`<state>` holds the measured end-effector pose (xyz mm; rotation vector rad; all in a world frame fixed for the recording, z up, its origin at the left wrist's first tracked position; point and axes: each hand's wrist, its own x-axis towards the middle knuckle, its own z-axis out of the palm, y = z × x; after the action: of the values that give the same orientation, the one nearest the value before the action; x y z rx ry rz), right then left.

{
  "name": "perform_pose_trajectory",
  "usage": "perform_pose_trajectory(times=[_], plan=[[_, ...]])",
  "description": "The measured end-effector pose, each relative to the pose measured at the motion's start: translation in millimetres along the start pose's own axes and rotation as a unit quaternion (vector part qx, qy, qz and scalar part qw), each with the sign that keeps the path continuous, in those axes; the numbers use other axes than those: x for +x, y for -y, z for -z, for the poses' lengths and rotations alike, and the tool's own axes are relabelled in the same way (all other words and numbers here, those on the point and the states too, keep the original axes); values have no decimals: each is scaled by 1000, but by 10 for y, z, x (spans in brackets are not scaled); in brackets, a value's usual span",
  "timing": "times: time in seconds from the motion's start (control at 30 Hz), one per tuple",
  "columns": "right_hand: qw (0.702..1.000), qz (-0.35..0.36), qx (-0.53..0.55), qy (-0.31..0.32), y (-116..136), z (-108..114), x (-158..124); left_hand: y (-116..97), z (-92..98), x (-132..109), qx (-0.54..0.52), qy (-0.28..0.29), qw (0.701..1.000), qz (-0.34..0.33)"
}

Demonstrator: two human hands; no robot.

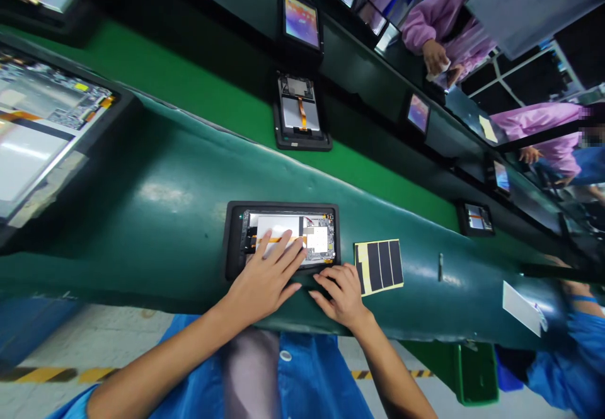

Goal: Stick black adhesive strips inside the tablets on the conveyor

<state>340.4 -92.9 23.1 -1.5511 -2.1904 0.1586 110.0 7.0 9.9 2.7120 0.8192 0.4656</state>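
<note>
An opened tablet [317,237] lies in a black tray [235,242] on the green table, its battery, orange flex strip and circuit board showing. My left hand [267,275] rests on the tablet with fingers spread, over the battery and the orange strip. Close to the tray's lower right edge is my right hand [341,293], fingers apart and slightly curled, with nothing visible in it. Just right of that hand lies a yellow-edged sheet [379,266] bearing black adhesive strips.
On the green conveyor sits another opened tablet [293,113] in a tray. A large one [38,129] is at the left edge. White card [521,309] lies at right. People in pink work across; a blue sleeve [583,350] shows at right. Green bin [478,375] stands below.
</note>
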Motion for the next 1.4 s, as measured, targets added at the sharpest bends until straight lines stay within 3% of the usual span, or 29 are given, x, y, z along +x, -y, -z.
perform_pose_trajectory(times=[0.3,0.5,0.77,0.97,1.13,1.23,1.3,1.4], plan=[[999,3,-43,-18,27,-67,18,-3,-24,33,-6,-13,1000,-9],[995,26,-91,-5,2,-61,162,86,123,-99,-58,-111,992,-5],[987,101,-117,39,-142,-25,324,499,321,-487,-51,-246,965,79],[978,105,-175,42,-626,448,334,715,296,-693,-4,-302,946,120],[966,59,-253,8,-1371,1014,338,760,242,-735,6,-302,945,123],[951,3,-304,-49,-1790,1262,392,772,219,-735,7,-303,945,121],[937,-41,-334,-96,-1961,1297,461,783,199,-739,6,-304,945,121],[929,-75,-346,-109,-2023,1114,647,796,172,-744,0,-308,943,128]])
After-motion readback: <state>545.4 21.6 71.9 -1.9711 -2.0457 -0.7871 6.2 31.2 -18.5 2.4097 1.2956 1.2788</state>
